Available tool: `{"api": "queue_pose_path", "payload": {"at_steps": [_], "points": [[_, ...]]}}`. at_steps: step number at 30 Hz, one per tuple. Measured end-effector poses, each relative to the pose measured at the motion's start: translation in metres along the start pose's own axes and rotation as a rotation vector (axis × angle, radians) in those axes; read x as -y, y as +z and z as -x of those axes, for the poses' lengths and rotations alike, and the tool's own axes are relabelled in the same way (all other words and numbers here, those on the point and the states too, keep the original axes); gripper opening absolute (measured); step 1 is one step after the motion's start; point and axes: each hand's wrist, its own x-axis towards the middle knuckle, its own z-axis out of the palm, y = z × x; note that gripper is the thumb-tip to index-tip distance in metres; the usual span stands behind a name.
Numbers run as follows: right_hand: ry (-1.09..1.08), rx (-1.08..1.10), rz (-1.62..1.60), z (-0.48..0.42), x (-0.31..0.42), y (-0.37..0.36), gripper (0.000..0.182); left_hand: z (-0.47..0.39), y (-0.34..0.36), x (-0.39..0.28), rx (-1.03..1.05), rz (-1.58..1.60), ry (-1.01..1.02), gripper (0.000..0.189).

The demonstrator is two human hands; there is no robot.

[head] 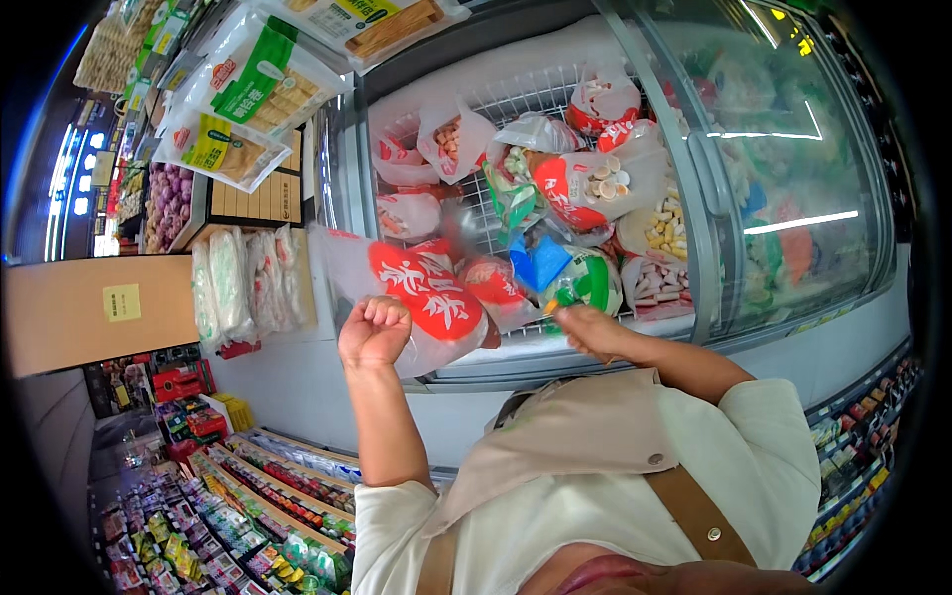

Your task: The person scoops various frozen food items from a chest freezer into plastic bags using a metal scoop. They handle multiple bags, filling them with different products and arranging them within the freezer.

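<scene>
My left hand [375, 331] is closed on a translucent plastic bag [428, 290] with red print, which hangs over the front left edge of the open chest freezer [446, 364]. The bag's contents are mostly hidden. My right hand [591, 331] is at the freezer's front edge, its fingers curled round a small thing with a yellow-orange end [551, 306]; what it is cannot be told. Just beyond it lie a blue plastic item [539, 262] and a green-and-white bag [591, 279]. Behind them, bags of frozen food, one with pale round slices [608, 179], fill wire baskets.
A sliding glass lid [788, 171] covers the freezer's right part. Packaged foods [271, 82] hang at the upper left, above a crate of purple-red bulbs [168, 201]. Rolled plastic bags [230, 286] hang at the left. Product shelves [275, 498] stand at the lower left.
</scene>
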Motion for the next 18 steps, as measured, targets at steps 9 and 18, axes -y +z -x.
{"api": "queue_pose_path", "payload": {"at_steps": [9, 18], "points": [[0.254, 0.162, -0.156, 0.001, 0.013, 0.007, 0.037, -0.016, 0.010, 0.006, -0.059, 0.231, -0.021, 0.022], [0.169, 0.199, 0.229, 0.032, 0.007, 0.008, 0.047, -0.032, 0.040, 0.010, -0.066, 0.412, -0.068, 0.021]]}}
